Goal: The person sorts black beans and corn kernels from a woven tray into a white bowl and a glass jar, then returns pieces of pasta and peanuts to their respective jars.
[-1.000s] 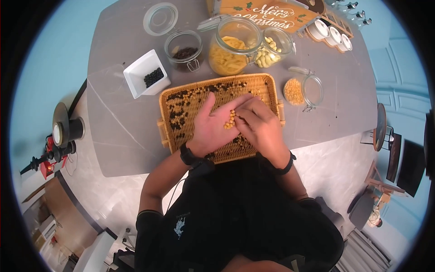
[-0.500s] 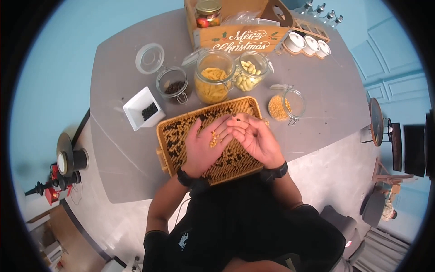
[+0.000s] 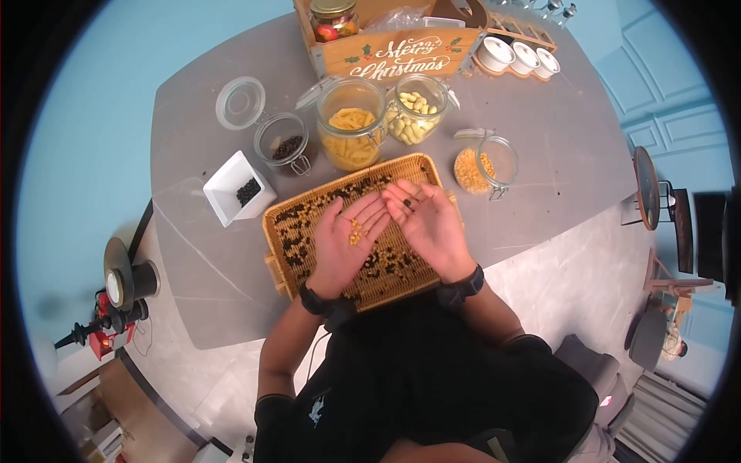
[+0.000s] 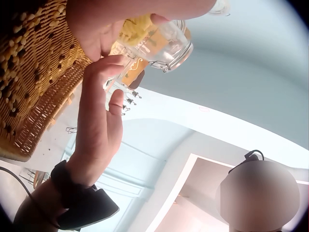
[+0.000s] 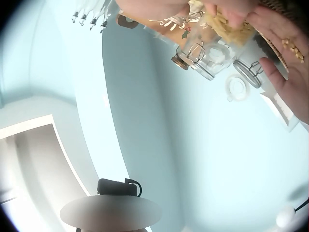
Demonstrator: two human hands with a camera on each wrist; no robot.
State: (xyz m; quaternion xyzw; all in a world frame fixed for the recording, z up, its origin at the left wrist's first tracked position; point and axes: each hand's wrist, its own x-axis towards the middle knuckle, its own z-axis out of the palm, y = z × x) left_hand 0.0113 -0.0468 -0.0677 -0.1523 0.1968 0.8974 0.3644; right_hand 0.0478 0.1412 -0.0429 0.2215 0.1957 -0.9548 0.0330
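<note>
My left hand [image 3: 340,251] lies palm up over the wicker tray [image 3: 405,289], fingers straight, with several yellow corn kernels [image 3: 356,231] resting on it. The kernels also show in the right wrist view on the left palm [image 5: 292,50]. Beside it, my right hand [image 3: 434,235] is turned palm up too, its fingertips close to the left fingers. One small dark bean [image 3: 407,202] sits on its loosely bent fingers. Below both hands, dark beans [image 3: 297,251] and yellow kernels are scattered across the tray, partly hidden by the hands.
A white dish [image 3: 220,202] with black beans stands left of the tray. Behind are glass jars of dark beans [image 3: 287,147], pasta [image 3: 351,127] and pale nut-like pieces [image 3: 417,116]. A kernel jar [image 3: 471,171] stands right. A wooden "Merry Christmas" crate [image 3: 401,58] is farther back.
My right hand has gone from picking at the left palm to turning palm up, moving slightly away with a dark bean. The kernels stay on my left hand. The head view has shifted.
</note>
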